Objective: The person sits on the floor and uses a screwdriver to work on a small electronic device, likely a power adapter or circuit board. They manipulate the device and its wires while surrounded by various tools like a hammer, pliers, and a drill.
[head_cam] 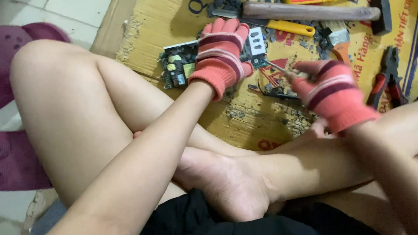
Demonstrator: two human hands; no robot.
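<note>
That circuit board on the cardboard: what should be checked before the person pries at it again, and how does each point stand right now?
1. Circuit board pinned down: ok, the left hand presses flat on it.
2. Gloves on both hands: ok, red striped knit gloves.
3. Tool in the right hand: ok, a thin metal tip points at the board's edge; the grip itself is blurred.
4. Tip seated on a part: cannot tell, motion blur.
5. Bare legs away from the debris: not ok, the foot and shins lie close to the grey scraps.
6. Hammer and pliers out of the way: ok, both lie apart on the cardboard.
</note>
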